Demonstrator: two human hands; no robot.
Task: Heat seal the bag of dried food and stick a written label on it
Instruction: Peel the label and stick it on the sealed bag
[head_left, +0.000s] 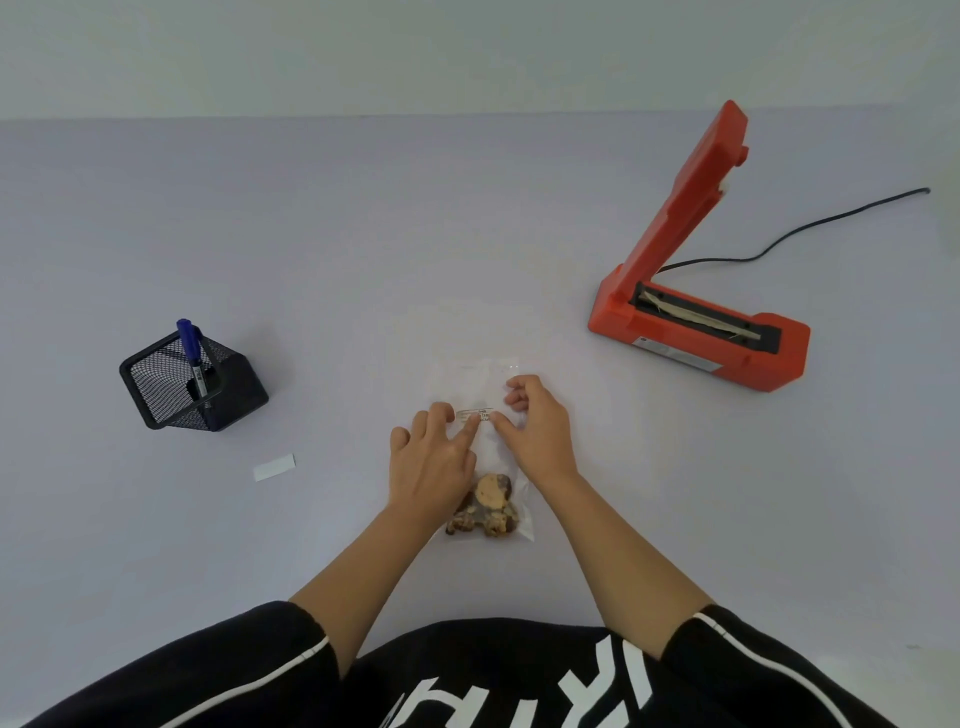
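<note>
The left hand (434, 462) is lying flat with its fingers spread and nearly straight, gripping nothing, and its index fingertip is pressing down on the small written label (485, 414). The right hand (535, 431) is meeting it from the other side: its thumb tip is touching the label's right end while its other fingers are curling loosely just beyond, over the clear film. Whether those curled fingers are pinching the film I cannot tell. The label is sitting between the two fingertips, across the middle of the transparent bag (483, 382), which is lying flat on the pale table (363, 260) under both hands. The bag's empty top end is reaching out past the fingertips, and the brown dried food (488, 506) is bunching at the end nearest the wrists, between the two forearms. Well out beyond the right hand, further to its right, the red heat sealer (696, 332) is standing with its arm raised, a black cord (810, 223) trailing behind it. Well to the outer side of the left hand a black mesh pen holder (208, 395) is holding a blue marker (191, 345), and a white paper strip (274, 466) is lying nearer that hand.
</note>
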